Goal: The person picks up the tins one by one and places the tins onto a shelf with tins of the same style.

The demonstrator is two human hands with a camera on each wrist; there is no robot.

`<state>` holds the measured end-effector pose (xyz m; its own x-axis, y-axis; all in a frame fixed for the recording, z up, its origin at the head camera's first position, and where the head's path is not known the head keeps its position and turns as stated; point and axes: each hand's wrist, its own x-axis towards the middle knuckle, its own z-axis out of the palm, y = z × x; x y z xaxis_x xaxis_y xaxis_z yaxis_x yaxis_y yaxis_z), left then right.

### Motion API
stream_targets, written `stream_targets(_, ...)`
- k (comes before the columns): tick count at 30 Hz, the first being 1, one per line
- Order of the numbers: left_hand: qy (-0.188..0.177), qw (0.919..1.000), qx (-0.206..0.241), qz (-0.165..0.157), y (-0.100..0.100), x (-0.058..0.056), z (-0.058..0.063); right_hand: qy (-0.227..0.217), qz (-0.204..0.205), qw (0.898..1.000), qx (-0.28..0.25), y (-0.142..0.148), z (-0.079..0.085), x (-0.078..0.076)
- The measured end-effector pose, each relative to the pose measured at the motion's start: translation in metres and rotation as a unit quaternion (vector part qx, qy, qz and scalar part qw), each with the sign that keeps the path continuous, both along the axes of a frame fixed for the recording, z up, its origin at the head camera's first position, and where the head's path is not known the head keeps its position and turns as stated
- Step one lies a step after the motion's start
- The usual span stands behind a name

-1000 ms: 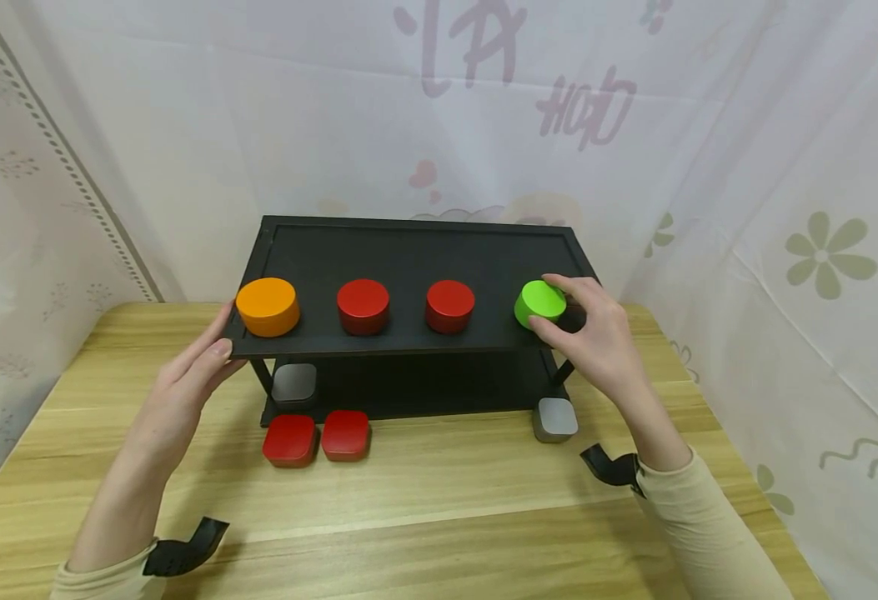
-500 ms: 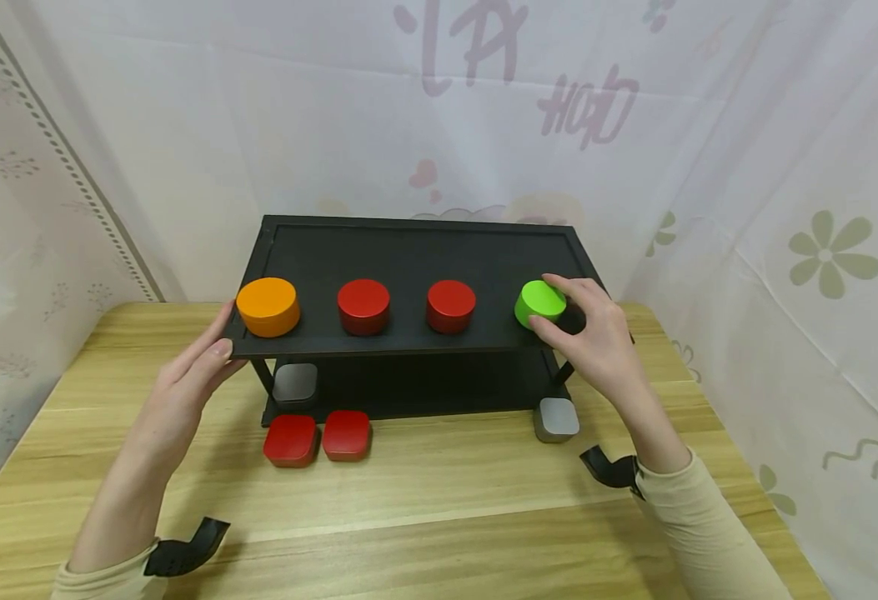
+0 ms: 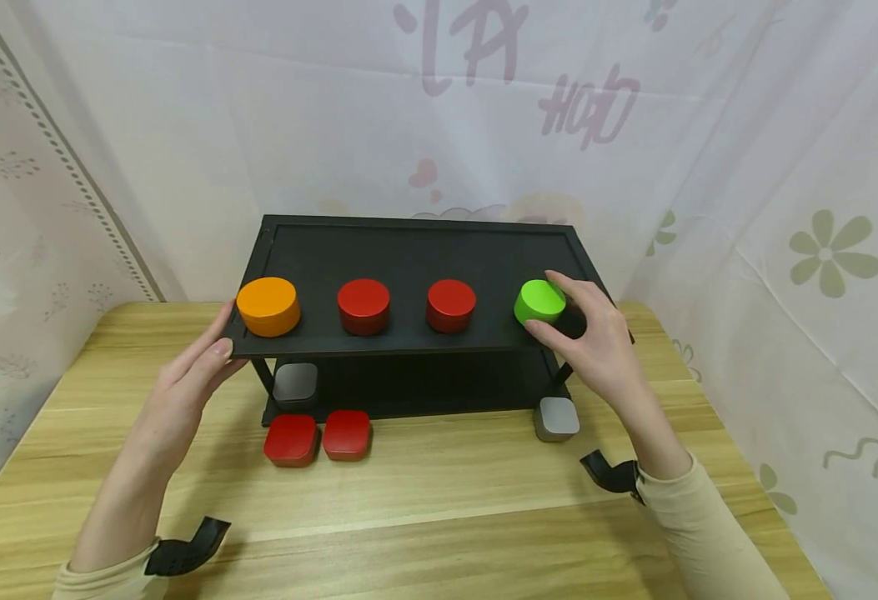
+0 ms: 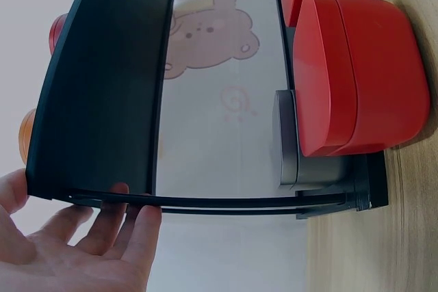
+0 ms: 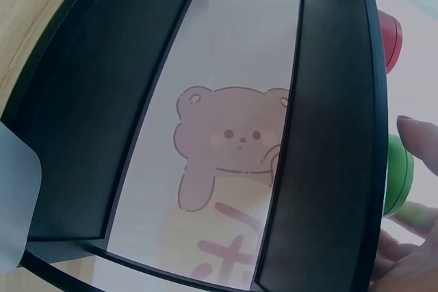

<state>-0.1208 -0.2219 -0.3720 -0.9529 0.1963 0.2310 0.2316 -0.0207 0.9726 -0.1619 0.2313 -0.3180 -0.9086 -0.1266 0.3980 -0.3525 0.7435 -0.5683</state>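
My left hand (image 3: 191,371) grips the front left corner of a black two-tier shelf (image 3: 408,250), thumb at the front edge and fingers along the side. On the top tier stand an orange round tin (image 3: 268,308), two red round tins (image 3: 363,308) and a green round tin (image 3: 538,304). The right hand (image 3: 596,333) is at the green tin, thumb and index finger spread around its right side. A small gap shows between the index fingertip and the tin in the right wrist view; the thumb is close at its other side (image 5: 414,217).
A dark grey square tin (image 3: 295,385) stands on the lower tier at left. Two red square tins (image 3: 291,440) sit on the wooden table (image 3: 439,517) before it. Another grey square tin (image 3: 556,418) is by the lower right corner. Printed cloth (image 3: 333,125) hangs behind.
The right thumb and index finger have spread slightly apart around the green tin, which stays in place. My left hand and the other tins have not visibly moved.
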Motion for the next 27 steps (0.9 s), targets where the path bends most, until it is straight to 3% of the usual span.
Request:
stream_targets(10,0.001,1.0,0.006,0.001,0.0,-0.001,0.0,0.027,0.009,0.999,-0.015,0.0,-0.003,0.011)
stream_targets(27,-0.003,1.0,0.003,0.001,-0.001,0.0,-0.001,0.084,-0.015,0.996,-0.028,-0.001,-0.017,0.039)
